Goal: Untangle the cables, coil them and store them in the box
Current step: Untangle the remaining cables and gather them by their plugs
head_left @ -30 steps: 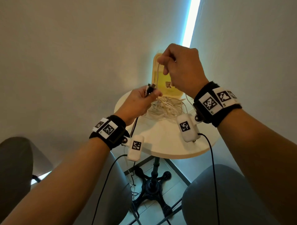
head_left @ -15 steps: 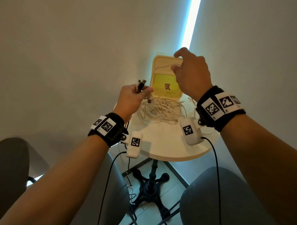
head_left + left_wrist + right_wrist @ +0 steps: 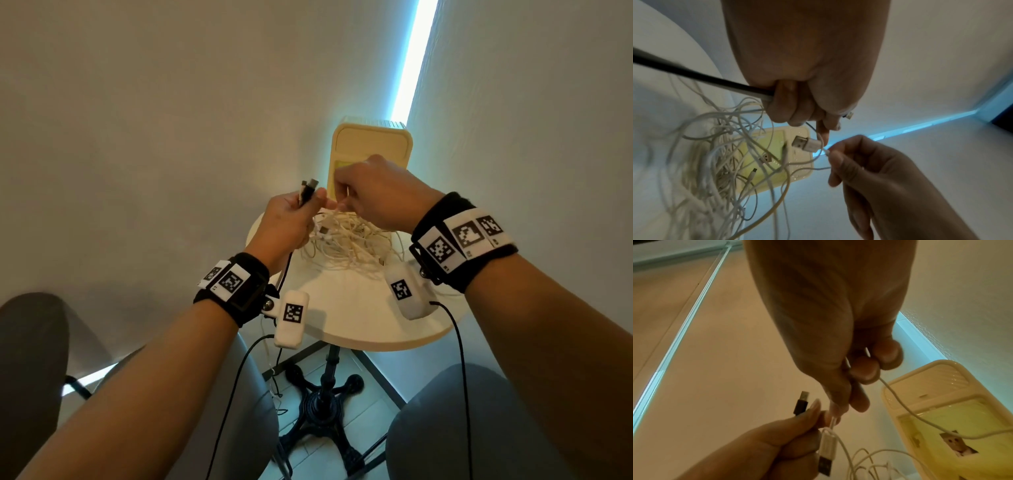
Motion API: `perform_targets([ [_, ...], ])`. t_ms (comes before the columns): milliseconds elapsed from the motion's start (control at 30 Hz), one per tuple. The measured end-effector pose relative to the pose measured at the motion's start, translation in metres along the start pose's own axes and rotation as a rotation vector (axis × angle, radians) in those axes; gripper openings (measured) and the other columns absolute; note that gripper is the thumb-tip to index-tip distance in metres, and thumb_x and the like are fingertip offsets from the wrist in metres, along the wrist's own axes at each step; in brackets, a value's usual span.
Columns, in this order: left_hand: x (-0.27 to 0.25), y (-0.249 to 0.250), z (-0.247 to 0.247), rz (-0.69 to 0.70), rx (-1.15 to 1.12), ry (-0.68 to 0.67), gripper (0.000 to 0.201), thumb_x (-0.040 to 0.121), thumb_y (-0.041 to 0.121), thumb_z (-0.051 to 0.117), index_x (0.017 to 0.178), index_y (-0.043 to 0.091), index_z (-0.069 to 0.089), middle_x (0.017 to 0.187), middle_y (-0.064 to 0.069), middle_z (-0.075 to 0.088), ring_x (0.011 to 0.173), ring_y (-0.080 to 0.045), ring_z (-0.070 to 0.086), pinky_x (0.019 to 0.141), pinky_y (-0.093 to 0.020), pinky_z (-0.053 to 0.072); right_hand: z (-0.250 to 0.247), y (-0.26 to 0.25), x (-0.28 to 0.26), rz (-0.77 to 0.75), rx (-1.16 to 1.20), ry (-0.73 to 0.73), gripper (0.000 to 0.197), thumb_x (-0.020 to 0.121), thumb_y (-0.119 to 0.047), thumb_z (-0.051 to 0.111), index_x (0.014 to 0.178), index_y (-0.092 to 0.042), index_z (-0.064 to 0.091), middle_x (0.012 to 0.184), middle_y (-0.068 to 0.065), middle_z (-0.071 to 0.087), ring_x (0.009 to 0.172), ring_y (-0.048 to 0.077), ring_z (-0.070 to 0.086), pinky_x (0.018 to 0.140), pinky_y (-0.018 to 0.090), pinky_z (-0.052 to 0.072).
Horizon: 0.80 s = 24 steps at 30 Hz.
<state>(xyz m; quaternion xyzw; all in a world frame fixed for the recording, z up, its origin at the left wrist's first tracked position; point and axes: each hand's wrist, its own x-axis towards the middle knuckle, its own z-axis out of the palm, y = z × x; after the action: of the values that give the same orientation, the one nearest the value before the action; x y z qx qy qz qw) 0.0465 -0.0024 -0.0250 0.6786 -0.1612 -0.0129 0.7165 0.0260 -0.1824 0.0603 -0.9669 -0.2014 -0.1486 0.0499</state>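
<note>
Cables (image 3: 346,245), thin, white and smooth, lie in a loose tangle on the round pale table (image 3: 359,318), between the wrists and just before the box (image 3: 371,144); the box is cream plastic with rounded corners, ribbed upper part and a yellow see-through lid bearing a small cartoon sticker, no writing legible; the left hand (image 3: 291,222) has its fingers curled round a black cable (image 3: 694,74), whose dark plug (image 3: 801,403) sticks up past the fingertips; the right hand (image 3: 380,193) pinches a white cable just behind its flat metal plug (image 3: 804,143), which hangs between both hands.
</note>
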Motion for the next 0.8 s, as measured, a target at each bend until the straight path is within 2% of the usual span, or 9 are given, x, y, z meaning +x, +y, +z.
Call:
perform_targets([
  [100, 0.002, 0.001, -0.009, -0.017, -0.067, 0.089, 0.039, 0.112, 0.037, 0.052, 0.108, 0.007, 0.076, 0.059, 0.003, 0.027, 0.048, -0.012, 0.020, 0.043, -0.025, 0.020, -0.002, 0.007, -0.003, 0.112, -0.005, 0.070, 0.015, 0.099, -0.018, 0.066, 0.086, -0.022, 0.061, 0.078, -0.006, 0.065, 0.080, 0.024, 0.064, 0.066, 0.034, 0.046],
  [167, 0.003, 0.002, -0.013, -0.047, -0.104, 0.118, 0.041, 0.113, 0.038, 0.048, 0.110, 0.006, 0.074, 0.060, 0.004, 0.027, 0.047, -0.010, 0.021, 0.042, -0.024, 0.021, -0.001, 0.010, -0.004, 0.181, 0.070, 0.193, 0.012, 0.103, -0.027, 0.060, 0.092, -0.022, 0.058, 0.085, 0.002, 0.069, 0.080, 0.027, 0.066, 0.068, 0.037, 0.052],
  [233, 0.001, 0.005, -0.013, -0.077, -0.144, 0.138, 0.042, 0.114, 0.039, 0.045, 0.108, 0.005, 0.071, 0.060, 0.005, 0.028, 0.047, -0.009, 0.022, 0.043, -0.025, 0.019, 0.002, 0.007, -0.005, 0.205, 0.227, 0.242, 0.014, 0.105, -0.031, 0.055, 0.096, -0.020, 0.056, 0.080, 0.003, 0.068, 0.070, 0.024, 0.066, 0.067, 0.037, 0.055],
  [333, 0.000, 0.010, -0.011, -0.102, -0.225, 0.160, 0.039, 0.115, 0.038, 0.044, 0.099, 0.008, 0.063, 0.062, 0.005, 0.027, 0.048, -0.010, 0.023, 0.043, -0.025, 0.019, 0.007, -0.009, -0.010, 0.224, 0.380, 0.227, 0.017, 0.106, -0.028, 0.055, 0.100, -0.013, 0.058, 0.073, 0.002, 0.066, 0.065, 0.021, 0.065, 0.066, 0.036, 0.055],
  [467, -0.002, 0.018, -0.009, -0.105, -0.312, 0.171, 0.035, 0.113, 0.034, 0.048, 0.085, 0.015, 0.054, 0.059, 0.007, 0.030, 0.048, -0.008, 0.024, 0.040, -0.023, 0.022, 0.014, -0.019, -0.013, 0.252, 0.420, 0.172, 0.017, 0.105, -0.030, 0.059, 0.098, -0.015, 0.058, 0.067, 0.000, 0.067, 0.060, 0.020, 0.067, 0.071, 0.037, 0.059],
  [567, -0.002, 0.019, -0.009, -0.049, -0.251, 0.194, 0.024, 0.112, 0.025, 0.051, 0.099, 0.009, 0.062, 0.058, 0.008, 0.031, 0.047, -0.008, 0.025, 0.041, -0.022, 0.024, 0.010, -0.021, -0.014, 0.224, 0.376, 0.091, 0.017, 0.101, -0.025, 0.065, 0.091, -0.013, 0.061, 0.065, -0.001, 0.067, 0.057, 0.019, 0.067, 0.067, 0.039, 0.061],
  [667, -0.002, 0.016, -0.010, -0.047, -0.100, 0.156, 0.024, 0.111, 0.024, 0.054, 0.121, 0.010, 0.071, 0.057, 0.009, 0.034, 0.047, -0.009, 0.025, 0.040, -0.022, 0.025, 0.004, -0.020, -0.014, 0.178, 0.341, -0.027, 0.017, 0.100, -0.022, 0.069, 0.091, -0.008, 0.065, 0.059, -0.007, 0.065, 0.051, 0.013, 0.065, 0.061, 0.032, 0.058],
  [733, -0.003, 0.014, -0.010, -0.120, -0.011, 0.054, 0.031, 0.111, 0.032, 0.055, 0.121, 0.008, 0.072, 0.054, 0.011, 0.037, 0.045, -0.007, 0.026, 0.040, -0.022, 0.023, 0.002, -0.018, -0.014, 0.160, 0.318, -0.012, 0.016, 0.100, -0.022, 0.069, 0.093, -0.009, 0.066, 0.062, -0.008, 0.065, 0.057, 0.012, 0.064, 0.067, 0.035, 0.058],
  [800, -0.004, 0.013, -0.011, -0.201, 0.034, -0.025, 0.038, 0.110, 0.042, 0.056, 0.113, 0.006, 0.069, 0.058, 0.008, 0.035, 0.045, -0.007, 0.027, 0.041, -0.022, 0.022, 0.001, -0.015, -0.014, 0.141, 0.310, -0.024, 0.014, 0.101, -0.022, 0.068, 0.093, -0.010, 0.066, 0.057, -0.008, 0.065, 0.058, 0.011, 0.065, 0.068, 0.032, 0.057],
])
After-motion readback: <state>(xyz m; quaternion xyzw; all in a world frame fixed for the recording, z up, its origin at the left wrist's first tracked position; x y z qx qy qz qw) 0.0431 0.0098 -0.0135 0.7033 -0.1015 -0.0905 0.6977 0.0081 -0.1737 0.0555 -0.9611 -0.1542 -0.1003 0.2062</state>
